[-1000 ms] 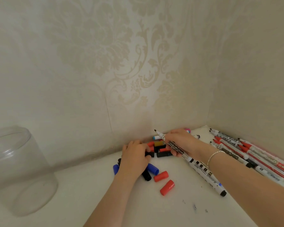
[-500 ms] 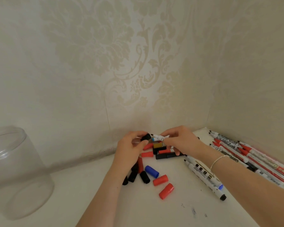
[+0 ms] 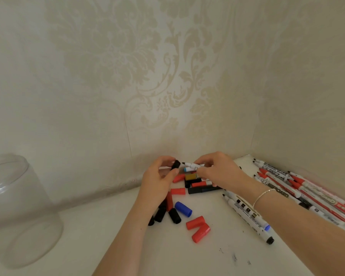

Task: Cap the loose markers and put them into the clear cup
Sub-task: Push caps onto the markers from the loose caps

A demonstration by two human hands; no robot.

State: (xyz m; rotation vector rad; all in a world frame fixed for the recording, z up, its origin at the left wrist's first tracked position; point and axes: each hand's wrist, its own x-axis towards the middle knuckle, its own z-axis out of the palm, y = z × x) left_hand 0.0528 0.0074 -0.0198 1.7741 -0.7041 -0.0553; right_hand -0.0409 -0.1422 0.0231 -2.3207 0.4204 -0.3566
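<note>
From the head view, the left hand [image 3: 159, 182] pinches a black cap [image 3: 175, 164] in its fingers, and the right hand [image 3: 219, 170] grips a black-tipped marker [image 3: 191, 165], tip just short of the cap's mouth. Capping is in hand; next, push the two together in line. The clear cup [image 3: 18, 208] stands well apart on the counter [image 3: 108, 226], far left. Loose caps [image 3: 197, 228] and uncapped markers [image 3: 299, 186] clutter the corner.

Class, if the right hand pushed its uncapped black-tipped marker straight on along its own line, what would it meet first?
Probably the small black plastic cap pinched in the left hand, opposite the white marker held by the right hand; depth alignment is uncertain.
</note>
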